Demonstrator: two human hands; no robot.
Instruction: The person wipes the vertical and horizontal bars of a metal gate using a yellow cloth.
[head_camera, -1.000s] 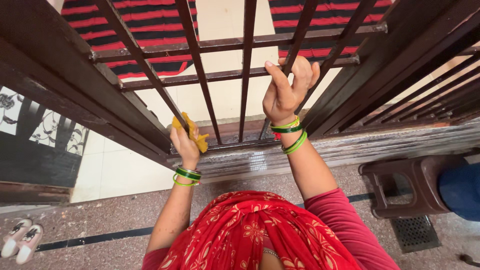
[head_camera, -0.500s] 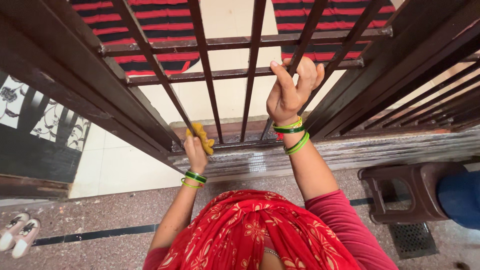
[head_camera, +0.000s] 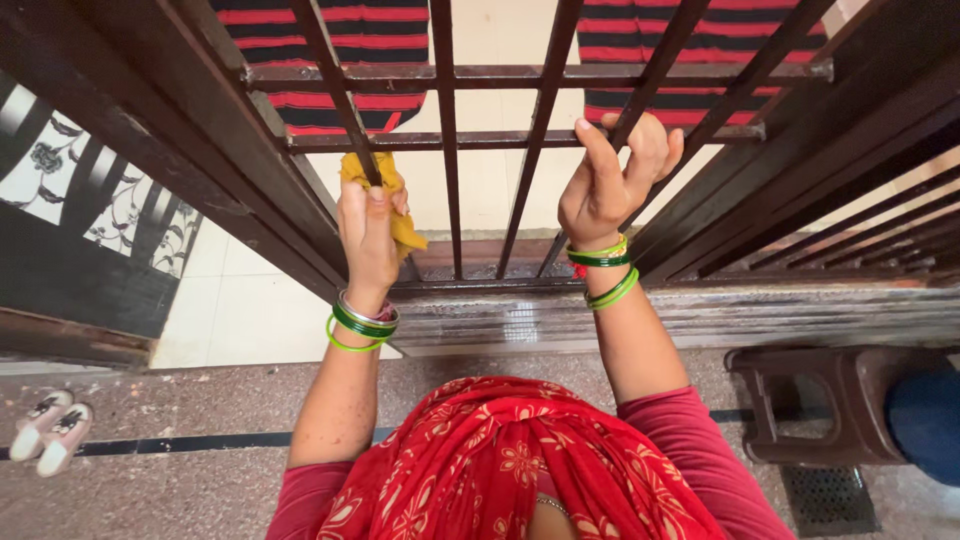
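The left hand (head_camera: 368, 235) is clenched around a yellow cloth (head_camera: 385, 195) pressed to one upright bar (head_camera: 345, 95) of the dark metal grille (head_camera: 520, 75), just below the lower crossbar, while the right hand (head_camera: 610, 180) grips a neighbouring bar (head_camera: 655, 65) near the same crossbar. The cloth could slip from the fingers and fall through the gaps to the pale floor beyond, since only a bunched part is held and a loose corner hangs free; the bangles (head_camera: 362, 322) could also knock against the metal. The cloth looks small, soft and crumpled, mustard yellow, wrapped partly round the bar.
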